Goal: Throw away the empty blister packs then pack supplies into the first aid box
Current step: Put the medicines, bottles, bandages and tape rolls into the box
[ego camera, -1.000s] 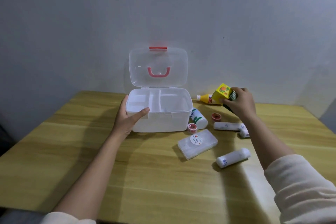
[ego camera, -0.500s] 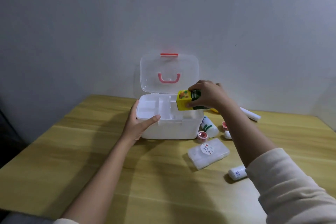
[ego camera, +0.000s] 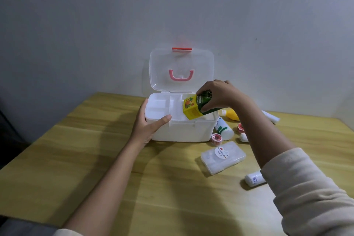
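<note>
A white first aid box (ego camera: 182, 130) stands open on the wooden table, its clear lid (ego camera: 181, 71) with a pink handle raised against the wall. My left hand (ego camera: 148, 126) grips the box's front left corner, thumb on the rim. My right hand (ego camera: 218, 95) holds a yellow and green carton (ego camera: 192, 108), tilted, its lower corner dipping into the box's right compartment. To the right of the box lie a white bottle with a green band (ego camera: 224, 129), two pink tape rolls (ego camera: 217, 137), a yellow bottle (ego camera: 230, 114) and bandage rolls (ego camera: 253, 178).
A flat clear plastic case (ego camera: 223, 157) with a round label lies in front of the box's right corner. Another white roll (ego camera: 271, 117) lies by the back right, partly hidden by my arm. The grey wall stands right behind the box.
My right hand has carried the carton from the table's right side over the box and lowered it into the right compartment. My left hand has kept its hold on the box.
</note>
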A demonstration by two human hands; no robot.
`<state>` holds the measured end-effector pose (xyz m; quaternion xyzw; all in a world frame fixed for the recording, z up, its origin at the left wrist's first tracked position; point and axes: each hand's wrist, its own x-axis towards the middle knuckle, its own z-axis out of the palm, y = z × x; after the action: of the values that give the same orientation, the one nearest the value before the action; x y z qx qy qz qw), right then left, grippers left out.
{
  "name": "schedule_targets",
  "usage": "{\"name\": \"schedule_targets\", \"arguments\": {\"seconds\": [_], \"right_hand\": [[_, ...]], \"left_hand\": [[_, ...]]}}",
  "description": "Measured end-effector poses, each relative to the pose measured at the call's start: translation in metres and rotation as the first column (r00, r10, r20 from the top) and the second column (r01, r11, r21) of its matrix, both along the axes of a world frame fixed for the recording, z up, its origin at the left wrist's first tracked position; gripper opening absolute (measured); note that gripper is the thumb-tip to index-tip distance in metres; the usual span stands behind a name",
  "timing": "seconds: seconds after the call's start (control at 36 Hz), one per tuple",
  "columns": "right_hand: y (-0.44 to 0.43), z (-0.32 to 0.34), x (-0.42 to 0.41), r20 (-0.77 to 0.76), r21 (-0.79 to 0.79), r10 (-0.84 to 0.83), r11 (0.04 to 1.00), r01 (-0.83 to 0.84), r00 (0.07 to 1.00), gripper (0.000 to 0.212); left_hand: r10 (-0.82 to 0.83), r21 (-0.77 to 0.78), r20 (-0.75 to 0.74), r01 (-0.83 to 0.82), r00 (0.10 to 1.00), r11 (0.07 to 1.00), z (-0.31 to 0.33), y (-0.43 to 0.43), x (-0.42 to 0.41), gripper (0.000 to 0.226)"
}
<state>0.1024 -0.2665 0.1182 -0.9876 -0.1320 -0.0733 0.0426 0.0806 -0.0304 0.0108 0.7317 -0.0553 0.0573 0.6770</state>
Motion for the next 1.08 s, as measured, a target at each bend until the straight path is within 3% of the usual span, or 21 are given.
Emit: {"name": "schedule_targets", "arguments": {"seconds": [0.19, 0.31, 0.78, 1.08], "right_hand": [[0.011, -0.017, 0.006, -0.048, 0.082, 0.06, 0.995, -0.056, 0.997, 0.059], [0.016, -0.028, 0.009, -0.09, 0.126, 0.089, 0.989, -0.078, 0.992, 0.063], [0.025, -0.041, 0.017, -0.238, -0.128, 0.033, 0.99, -0.065, 0.971, 0.049], [0.027, -0.045, 0.025, -0.208, -0.018, 0.061, 0.998, -0.066, 0.976, 0.051]], "left_hand": [[0.011, -0.012, 0.031, -0.01, 0.999, 1.0, 0.001, -0.003, -0.003, 0.11], [0.014, -0.012, 0.022, -0.014, 1.0, 1.0, 0.002, -0.003, -0.005, 0.12], [0.008, -0.011, 0.017, -0.008, 1.0, 1.0, 0.003, -0.002, -0.005, 0.12], [0.016, -0.035, 0.009, -0.015, 1.0, 0.999, 0.0, -0.002, -0.003, 0.12]]}}
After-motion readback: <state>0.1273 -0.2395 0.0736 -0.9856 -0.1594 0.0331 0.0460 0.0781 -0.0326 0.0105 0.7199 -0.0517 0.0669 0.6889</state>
